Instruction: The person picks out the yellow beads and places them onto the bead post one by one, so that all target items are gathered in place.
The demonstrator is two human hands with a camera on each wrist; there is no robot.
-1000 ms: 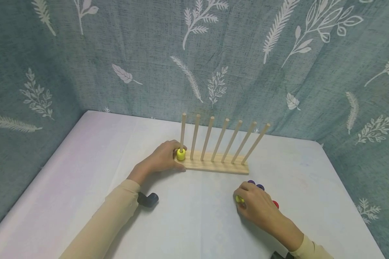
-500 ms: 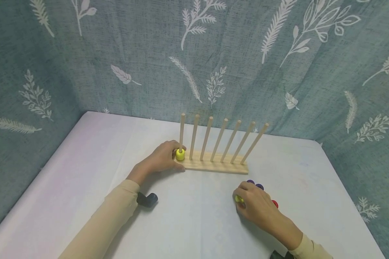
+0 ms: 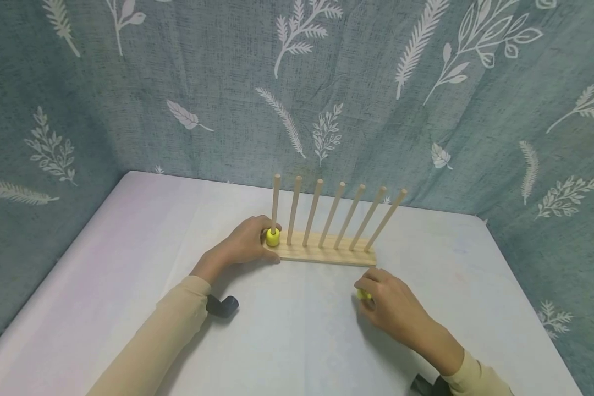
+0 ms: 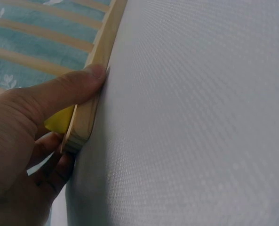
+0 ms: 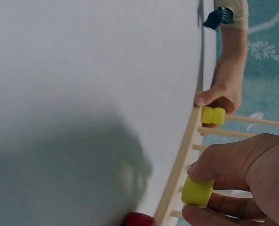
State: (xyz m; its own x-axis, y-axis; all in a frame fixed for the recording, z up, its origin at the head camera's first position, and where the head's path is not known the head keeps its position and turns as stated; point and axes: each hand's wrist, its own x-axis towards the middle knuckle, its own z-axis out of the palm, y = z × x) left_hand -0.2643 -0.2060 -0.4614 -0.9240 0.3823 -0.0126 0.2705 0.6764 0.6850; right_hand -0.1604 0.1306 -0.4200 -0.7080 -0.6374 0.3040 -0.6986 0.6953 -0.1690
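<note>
My left hand (image 3: pixel 247 242) grips the left end of a wooden peg stand (image 3: pixel 326 255), thumb along the front edge. Several upright pegs rise from the base. On the leftmost peg sit yellow beads (image 3: pixel 273 238); the right wrist view shows two yellow beads (image 5: pixel 213 116) stacked there. To the right and nearer the front, my right hand (image 3: pixel 396 305) pinches another yellow bead (image 5: pixel 197 192) between thumb and fingers, apart from the stand and off the table. A red bead (image 5: pixel 139 220) shows at the bottom of the right wrist view.
A white cloth (image 3: pixel 272 335) covers the table. Leaf-patterned green fabric (image 3: pixel 237 110) hangs behind and at both sides. Dark wrist devices show by the left sleeve (image 3: pixel 168 324) and the right sleeve (image 3: pixel 477 377).
My right hand has lifted slightly toward the stand with the yellow bead. The purple and red beads by it are now out of sight in the head view. My left hand keeps its grip.
</note>
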